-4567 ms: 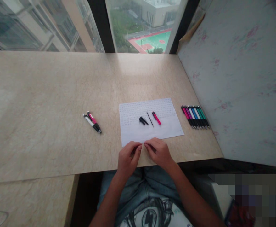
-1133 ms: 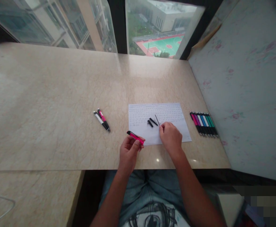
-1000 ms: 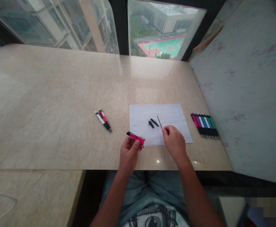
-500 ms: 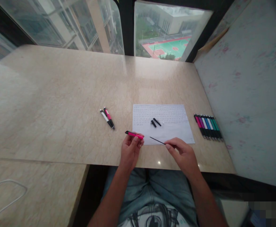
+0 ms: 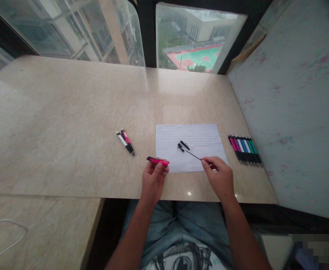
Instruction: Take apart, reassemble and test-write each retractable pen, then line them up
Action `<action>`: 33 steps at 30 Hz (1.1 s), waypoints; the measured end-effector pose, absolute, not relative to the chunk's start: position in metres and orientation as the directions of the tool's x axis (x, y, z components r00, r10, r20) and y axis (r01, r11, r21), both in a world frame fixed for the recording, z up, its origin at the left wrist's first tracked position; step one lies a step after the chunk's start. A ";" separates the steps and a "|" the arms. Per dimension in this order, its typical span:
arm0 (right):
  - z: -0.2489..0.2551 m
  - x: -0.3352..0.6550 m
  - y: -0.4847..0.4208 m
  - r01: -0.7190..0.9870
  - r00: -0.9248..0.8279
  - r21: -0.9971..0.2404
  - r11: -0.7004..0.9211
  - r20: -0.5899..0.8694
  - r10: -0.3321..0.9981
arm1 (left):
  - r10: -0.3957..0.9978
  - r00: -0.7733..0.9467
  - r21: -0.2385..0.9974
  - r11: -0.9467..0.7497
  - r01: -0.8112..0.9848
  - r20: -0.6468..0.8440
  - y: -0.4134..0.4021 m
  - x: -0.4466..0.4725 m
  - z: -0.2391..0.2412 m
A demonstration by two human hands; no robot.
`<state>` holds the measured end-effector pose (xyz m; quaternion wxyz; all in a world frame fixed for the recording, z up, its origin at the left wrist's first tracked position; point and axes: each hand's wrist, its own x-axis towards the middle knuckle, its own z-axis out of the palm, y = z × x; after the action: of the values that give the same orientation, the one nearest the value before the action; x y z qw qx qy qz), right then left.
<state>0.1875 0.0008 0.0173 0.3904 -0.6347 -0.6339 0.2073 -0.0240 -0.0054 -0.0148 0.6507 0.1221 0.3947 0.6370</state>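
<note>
— What sits on the table (image 5: 68,123)?
— A beige, marble-patterned top. A sheet of paper (image 5: 206,135) covered in faint handwriting lies near the front edge. Well to its left, two pens (image 5: 125,142) lie side by side, touching. Near its right, a row of pens (image 5: 245,149) in pink, blue, white and green lies close-packed.
— And around it?
— Behind, a window (image 5: 181,22) looks down on a green sports court (image 5: 198,57). A pale wall panel (image 5: 293,93) stands on the right. A white cable (image 5: 3,240) loops at lower left.

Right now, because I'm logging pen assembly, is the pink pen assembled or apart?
Apart: left hand holds the pink barrel, right hand pinches the thin refill outside it; small black parts lie on the paper.
</note>
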 end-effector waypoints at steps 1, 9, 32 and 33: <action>0.013 0.188 0.006 0.674 0.149 -0.734 0.089 0.253 0.956 | 0.927 -0.121 0.665 0.161 -0.729 -0.356 -0.005 -0.024 -0.015; -0.011 0.161 0.045 0.892 0.165 -0.452 -0.011 0.304 0.938 | 0.936 -0.098 0.696 0.179 -0.696 -0.339 -0.004 -0.024 -0.012; -0.018 0.184 0.070 0.879 -0.099 -0.443 0.178 0.196 0.976 | 0.930 -0.069 0.686 0.215 -0.695 -0.362 -0.004 -0.024 -0.009; -0.019 0.185 0.070 0.880 -0.100 -0.440 0.181 0.200 0.975 | 0.930 -0.068 0.685 0.215 -0.696 -0.362 -0.004 -0.024 -0.010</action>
<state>0.1847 0.0704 -0.0188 0.2266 -0.6314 -0.7342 0.1047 -0.0241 -0.0041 -0.0097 0.6670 0.1446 0.4033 0.6095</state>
